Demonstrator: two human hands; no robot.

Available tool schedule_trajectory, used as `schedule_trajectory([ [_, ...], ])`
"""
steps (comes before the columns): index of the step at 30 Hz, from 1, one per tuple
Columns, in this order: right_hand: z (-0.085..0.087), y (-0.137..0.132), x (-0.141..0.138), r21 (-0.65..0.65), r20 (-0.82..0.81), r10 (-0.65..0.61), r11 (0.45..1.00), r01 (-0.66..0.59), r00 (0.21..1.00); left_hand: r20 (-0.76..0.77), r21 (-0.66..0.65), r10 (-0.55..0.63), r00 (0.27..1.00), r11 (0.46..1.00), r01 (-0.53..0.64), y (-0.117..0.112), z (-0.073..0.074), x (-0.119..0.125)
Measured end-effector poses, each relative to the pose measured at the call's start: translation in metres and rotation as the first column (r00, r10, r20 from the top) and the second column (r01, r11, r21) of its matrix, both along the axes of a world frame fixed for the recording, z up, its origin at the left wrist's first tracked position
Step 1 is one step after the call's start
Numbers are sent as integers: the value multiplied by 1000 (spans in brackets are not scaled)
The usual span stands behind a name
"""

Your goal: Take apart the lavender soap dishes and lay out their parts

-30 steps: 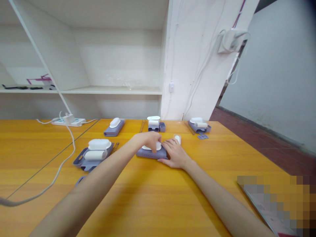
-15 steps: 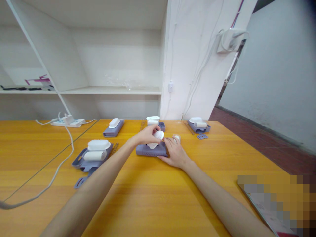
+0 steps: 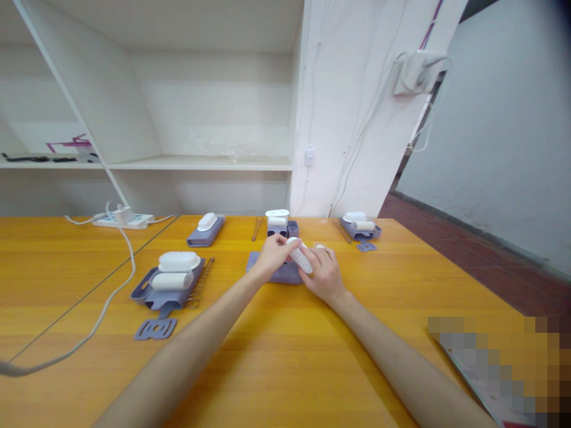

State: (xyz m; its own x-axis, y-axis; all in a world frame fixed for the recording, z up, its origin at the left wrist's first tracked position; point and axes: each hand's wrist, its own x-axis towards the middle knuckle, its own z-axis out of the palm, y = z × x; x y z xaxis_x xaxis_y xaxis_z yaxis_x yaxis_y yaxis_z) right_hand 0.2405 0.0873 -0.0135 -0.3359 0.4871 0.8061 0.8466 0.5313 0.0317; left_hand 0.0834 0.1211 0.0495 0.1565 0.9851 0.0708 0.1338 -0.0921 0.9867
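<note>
A white oval piece (image 3: pixel 301 259) with a finely textured face is held tilted between my two hands. My left hand (image 3: pixel 275 255) pinches its upper left end with thumb and fingers. My right hand (image 3: pixel 325 272) grips its right side, fingers curled. Directly beneath and behind the hands lies a grey-purple plastic housing (image 3: pixel 285 274), partly covered by them. Beside my right fingers is a small white part (image 3: pixel 319 246), mostly hidden by that hand.
Grey-purple housings with white oval tops stand left (image 3: pixel 178 260), back left (image 3: pixel 207 222), back centre (image 3: pixel 277 213) and back right (image 3: pixel 355 217). A spring (image 3: pixel 204 279) and slotted flat plate (image 3: pixel 156 329) lie left. A power strip (image 3: pixel 134 222) and white cable (image 3: pixel 129 261) cross the left side.
The white oval piece has moved slightly right and down and turned its textured face. My left hand has shifted right; my right hand has left the housing and now grips the piece too.
</note>
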Motion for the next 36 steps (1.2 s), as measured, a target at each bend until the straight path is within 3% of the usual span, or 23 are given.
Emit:
schedule_trajectory([
  [6,-5,3,3,-22,-49,-63,998,62,997,-150,171,-86,985,979,112,0,-15,-2],
  [10,-7,4,5,-50,-36,-69,996,67,997,-331,321,-110,937,921,221,-10,-18,-8],
  [13,-7,3,4,-86,-32,-72,994,69,997,-543,498,56,838,825,268,-21,-18,-18],
  [16,-6,3,4,-130,-76,-93,988,83,993,-678,613,282,678,727,310,-29,-23,-31],
  [19,-6,3,5,-148,-158,-125,984,102,979,-720,636,373,585,693,340,-30,-32,-43],
  [23,-5,6,7,-170,-303,-181,976,134,936,-724,645,407,557,684,339,-29,-41,-52],
  [28,-3,11,14,-255,-507,-309,945,203,805,-726,643,412,551,692,328,-32,-44,-53],
  [32,-4,20,25,-339,-694,-393,918,207,604,-711,656,461,531,707,263,-31,-49,-53],
  [36,-8,30,36,-362,-818,-380,923,127,432,-709,665,517,481,716,211,-29,-54,-53],
])
